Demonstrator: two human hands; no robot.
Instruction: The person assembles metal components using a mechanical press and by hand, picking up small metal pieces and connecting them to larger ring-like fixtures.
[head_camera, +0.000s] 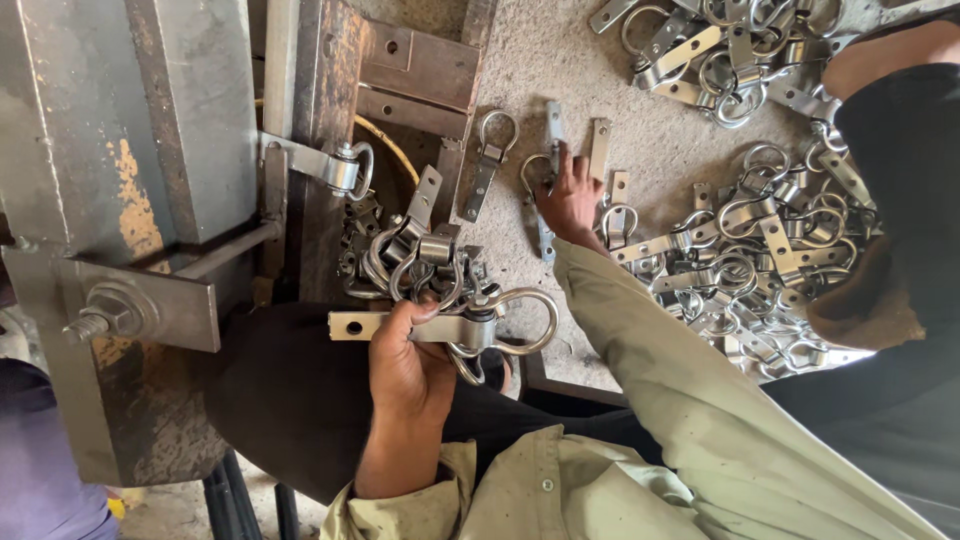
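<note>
Near the centre of the frame your left hand (410, 365) is closed around a bunch of metal strap-and-ring fittings (445, 300), fingers wrapped over the flat strap of the lowest one so its ring juts right, just beside the grey steel press (150, 200) that fills the left of the frame. Your right hand (568, 200), above centre, reaches onto the gritty tabletop (545, 60) with fingers pressed on a loose fitting (545, 175), while a heap of the same fittings (760, 260) lies to the right and a dark-sleeved arm (900, 170) crosses the right edge
</note>
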